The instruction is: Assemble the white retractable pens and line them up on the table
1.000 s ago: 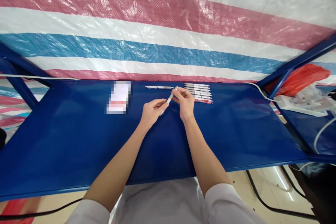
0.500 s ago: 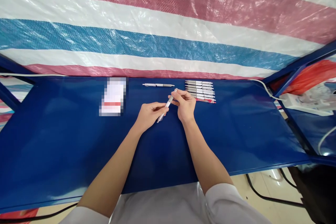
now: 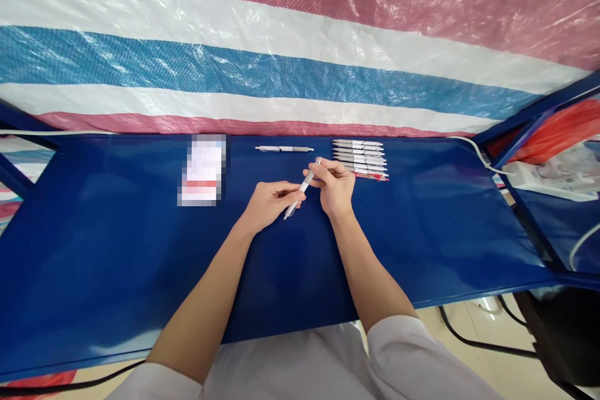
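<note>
Between my two hands a white pen with a grey grip (image 3: 307, 182) is held at a slant over the blue table. My left hand (image 3: 272, 203) pinches its white barrel near the clip end. At the grey grip end, the fingers of my right hand (image 3: 336, 187) are closed on the pen; its tip shows just above them. A similar pen (image 3: 284, 149) lies flat beyond my hands. To the right, a row of several white and grey pens (image 3: 359, 152) lies side by side, with a red pen (image 3: 372, 176) at its near edge, partly hidden by my right hand.
A blurred-out white rectangle (image 3: 202, 170) lies on the blue table (image 3: 117, 250) at the left. Striped plastic sheeting (image 3: 281, 31) hangs along the back. At the right, past a blue metal post, are a white power strip (image 3: 539, 181) and a red plastic bag (image 3: 557, 131).
The view has shifted slightly. Both hands keep their grip on the pen, and the thumb and fingers of my right hand have moved a little, baring more of the tip.
</note>
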`<action>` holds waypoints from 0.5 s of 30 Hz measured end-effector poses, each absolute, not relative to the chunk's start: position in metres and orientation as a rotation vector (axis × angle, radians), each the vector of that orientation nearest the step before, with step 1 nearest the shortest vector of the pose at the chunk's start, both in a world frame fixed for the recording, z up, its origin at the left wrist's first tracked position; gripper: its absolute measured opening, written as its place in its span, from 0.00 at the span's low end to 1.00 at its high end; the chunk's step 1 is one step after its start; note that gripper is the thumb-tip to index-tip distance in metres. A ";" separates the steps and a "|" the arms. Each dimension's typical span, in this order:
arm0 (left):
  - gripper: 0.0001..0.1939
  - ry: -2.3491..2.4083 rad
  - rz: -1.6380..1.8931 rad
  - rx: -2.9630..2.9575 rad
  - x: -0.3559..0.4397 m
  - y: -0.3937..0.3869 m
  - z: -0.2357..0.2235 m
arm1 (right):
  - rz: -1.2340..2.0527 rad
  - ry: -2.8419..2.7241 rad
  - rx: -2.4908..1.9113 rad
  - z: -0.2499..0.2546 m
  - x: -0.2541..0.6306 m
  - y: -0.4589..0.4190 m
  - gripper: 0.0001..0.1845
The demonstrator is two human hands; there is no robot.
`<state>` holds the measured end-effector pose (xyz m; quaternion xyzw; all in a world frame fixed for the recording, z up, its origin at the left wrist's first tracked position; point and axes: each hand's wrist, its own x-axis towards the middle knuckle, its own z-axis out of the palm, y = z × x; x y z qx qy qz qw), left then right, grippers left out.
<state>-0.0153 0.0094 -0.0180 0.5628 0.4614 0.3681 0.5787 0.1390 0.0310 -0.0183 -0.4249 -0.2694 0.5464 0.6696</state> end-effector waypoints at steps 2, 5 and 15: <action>0.14 1.042 0.853 1.275 -0.015 0.008 -0.018 | 1.248 -0.600 -0.932 -0.018 0.140 0.030 0.13; 0.16 0.937 0.817 1.174 -0.014 0.006 -0.019 | 1.294 -0.597 -0.887 -0.016 0.141 0.028 0.13; 0.20 1.075 1.026 1.258 -0.001 0.009 -0.025 | 1.255 -0.703 -0.873 -0.017 0.143 0.029 0.11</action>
